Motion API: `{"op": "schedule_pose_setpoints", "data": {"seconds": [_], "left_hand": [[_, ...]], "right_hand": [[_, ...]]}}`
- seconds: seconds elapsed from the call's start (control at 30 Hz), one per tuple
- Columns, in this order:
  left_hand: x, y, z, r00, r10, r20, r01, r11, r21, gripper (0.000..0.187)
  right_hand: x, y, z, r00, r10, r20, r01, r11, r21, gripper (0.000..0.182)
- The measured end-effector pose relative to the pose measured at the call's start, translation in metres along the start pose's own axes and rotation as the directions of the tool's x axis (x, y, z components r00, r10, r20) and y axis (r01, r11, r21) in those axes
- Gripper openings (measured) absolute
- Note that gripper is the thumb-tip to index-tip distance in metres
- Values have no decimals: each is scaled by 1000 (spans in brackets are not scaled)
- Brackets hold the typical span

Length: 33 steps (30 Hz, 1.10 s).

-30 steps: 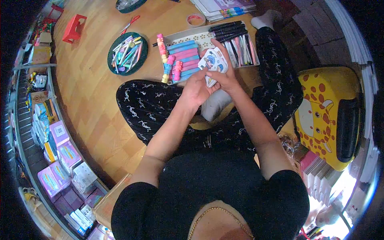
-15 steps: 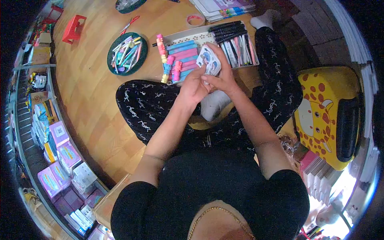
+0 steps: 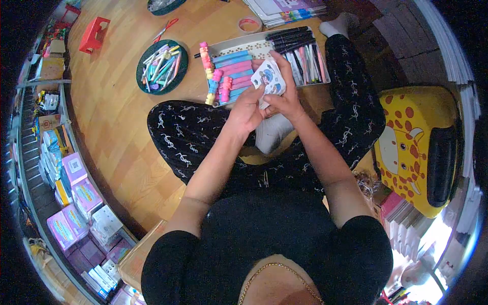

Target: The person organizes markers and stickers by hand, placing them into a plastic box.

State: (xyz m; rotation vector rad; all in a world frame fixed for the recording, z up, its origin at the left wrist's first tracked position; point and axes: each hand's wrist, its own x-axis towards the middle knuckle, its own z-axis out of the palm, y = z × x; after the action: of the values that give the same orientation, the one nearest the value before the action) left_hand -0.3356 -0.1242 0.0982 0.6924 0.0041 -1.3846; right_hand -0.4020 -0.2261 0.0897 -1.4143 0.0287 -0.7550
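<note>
Both hands meet above the near side of a white tray (image 3: 260, 50), closed around a small stack of white picture cards (image 3: 268, 76) with blue cartoon figures. My left hand (image 3: 245, 113) grips the cards' lower left edge, thumb on top. From the right, my right hand (image 3: 287, 96) wraps round the other edge, fingers partly behind the cards. Beneath them in the tray lie blue and pink strips (image 3: 238, 69), whose kind I cannot make out. Pens (image 3: 307, 65) and black markers (image 3: 290, 37) fill the tray's right part. Colourful toy-like pieces (image 3: 207, 63) line its left edge.
A dark green round basket (image 3: 138, 81) of pens stands left of the tray, with red-handled scissors (image 3: 163, 31) behind it. A tape roll (image 3: 249, 24) and stacked booklets (image 3: 287, 12) lie behind the tray. At right stands a yellow giraffe case (image 3: 406, 147); shelves of packages (image 3: 68, 226) line the left.
The cards have turned a little between the hands, and a different picture shows on top. My right fingers have shifted slightly. The tray and basket stay in place.
</note>
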Motion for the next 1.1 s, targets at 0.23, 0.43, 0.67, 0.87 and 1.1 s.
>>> {"op": "schedule_pose_setpoints", "data": {"seconds": [0.23, 0.43, 0.67, 0.87, 1.1], "left_hand": [[7, -2, -6, 925, 357, -128, -312, 909, 277, 31], [6, 4, -18, 810, 584, -47, -430, 647, 630, 30], [1, 19, -6, 872, 480, -91, -423, 835, 352, 34], [3, 34, -15, 936, 348, 45, -347, 937, -31, 62], [4, 29, -23, 957, 290, -8, -290, 955, -70, 55]], "right_hand": [[1, 9, -11, 980, 126, -154, -147, 980, -136, 46], [0, 11, -12, 899, 426, -98, -429, 903, -6, 15], [-5, 18, -14, 873, 478, -98, -469, 877, 103, 15], [-13, 20, 14, 846, 533, -7, -516, 823, 239, 16], [-22, 26, 16, 770, 636, 36, -622, 739, 259, 17]]}}
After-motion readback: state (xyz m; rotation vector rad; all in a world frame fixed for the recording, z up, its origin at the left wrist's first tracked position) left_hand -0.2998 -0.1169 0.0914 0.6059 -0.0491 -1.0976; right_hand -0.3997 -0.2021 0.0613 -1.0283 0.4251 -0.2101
